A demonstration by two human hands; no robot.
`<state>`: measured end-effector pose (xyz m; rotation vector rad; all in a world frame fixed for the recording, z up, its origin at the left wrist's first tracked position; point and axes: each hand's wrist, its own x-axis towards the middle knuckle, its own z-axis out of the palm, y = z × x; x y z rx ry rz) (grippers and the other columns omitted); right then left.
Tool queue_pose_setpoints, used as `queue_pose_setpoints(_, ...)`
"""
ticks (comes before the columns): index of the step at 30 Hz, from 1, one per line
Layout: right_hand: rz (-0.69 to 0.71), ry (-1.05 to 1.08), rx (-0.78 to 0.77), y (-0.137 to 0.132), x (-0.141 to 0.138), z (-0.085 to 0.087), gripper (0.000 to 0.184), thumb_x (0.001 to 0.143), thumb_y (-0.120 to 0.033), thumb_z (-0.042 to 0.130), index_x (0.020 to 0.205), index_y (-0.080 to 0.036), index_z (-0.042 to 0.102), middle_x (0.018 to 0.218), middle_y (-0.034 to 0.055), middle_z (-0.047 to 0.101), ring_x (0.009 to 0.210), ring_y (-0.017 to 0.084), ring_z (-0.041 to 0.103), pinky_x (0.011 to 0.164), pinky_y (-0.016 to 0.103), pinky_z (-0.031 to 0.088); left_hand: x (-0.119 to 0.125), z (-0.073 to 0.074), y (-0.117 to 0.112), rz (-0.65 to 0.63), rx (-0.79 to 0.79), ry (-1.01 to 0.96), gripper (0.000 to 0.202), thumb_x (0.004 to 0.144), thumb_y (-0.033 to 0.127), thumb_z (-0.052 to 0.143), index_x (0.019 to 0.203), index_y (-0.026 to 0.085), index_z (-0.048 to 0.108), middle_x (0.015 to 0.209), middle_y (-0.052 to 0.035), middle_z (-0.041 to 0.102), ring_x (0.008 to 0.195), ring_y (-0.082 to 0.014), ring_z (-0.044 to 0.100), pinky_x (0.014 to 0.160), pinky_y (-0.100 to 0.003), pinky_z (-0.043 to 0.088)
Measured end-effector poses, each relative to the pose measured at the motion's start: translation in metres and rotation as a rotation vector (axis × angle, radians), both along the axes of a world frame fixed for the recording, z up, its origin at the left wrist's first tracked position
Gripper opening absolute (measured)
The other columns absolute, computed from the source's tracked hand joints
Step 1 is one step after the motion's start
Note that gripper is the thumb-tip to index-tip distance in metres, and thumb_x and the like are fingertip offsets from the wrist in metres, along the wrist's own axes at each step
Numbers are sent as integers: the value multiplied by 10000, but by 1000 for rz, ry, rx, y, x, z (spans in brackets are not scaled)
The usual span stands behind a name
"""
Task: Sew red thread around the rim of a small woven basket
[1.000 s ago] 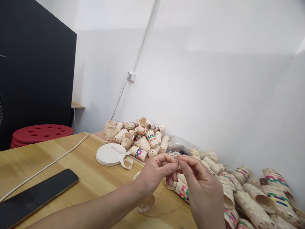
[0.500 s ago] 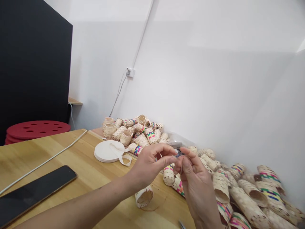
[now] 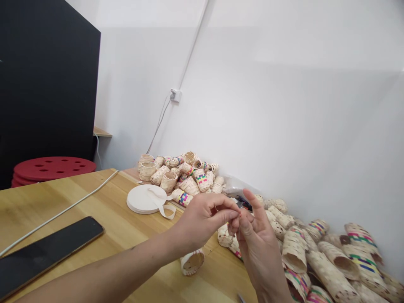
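My left hand and my right hand meet over the table, fingertips touching. With thumb and forefinger the left pinches something too tiny to make out, with a speck of red at the tips. Between the right thumb and curled fingers is a thin, straight, needle-like piece, its lower end pointing down; the right forefinger is raised. Under my left wrist a small woven basket lies on its side, with stitches around its rim. The tip of a metal tool shows at the bottom edge.
Many woven baskets are piled along the wall and right side, some with coloured strips. A roll of white ribbon, a phone and a white cable lie on the wooden table. Red stools stand left.
My right forefinger has lifted away from the pinch and now points up. The left fingertips have drawn together close to the right thumb. The view has shifted slightly.
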<state>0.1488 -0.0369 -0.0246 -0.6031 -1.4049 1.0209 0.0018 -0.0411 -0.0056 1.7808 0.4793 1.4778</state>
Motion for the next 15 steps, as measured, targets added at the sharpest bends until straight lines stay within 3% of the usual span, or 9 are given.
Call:
queue_pose_setpoints(7,0,-4,-22,-3,-2,2,581,829,-410,679,1326,-285,408,625,-58,525,595,115,447,574,207,361,3,-1,-1,101,27,67,140,827,136,516,757,141,636,626,-3,611,584,-106,544,559,-178,402)
queue_pose_setpoints(10,23,-14,1,-4,-2,3,569,835,-403,671,1321,-278,404,639,-54,532,607,123,450,601,219,381,3,-4,5,211,63,65,114,830,159,526,759,154,615,613,18,587,563,-88,503,538,-169,366)
queue_pose_setpoints(15,97,22,-1,-1,3,1,406,855,-373,656,1211,-303,474,664,-51,545,609,111,474,600,202,403,1,-6,13,357,110,83,97,820,194,540,757,157,604,607,35,547,544,-76,451,508,-167,330)
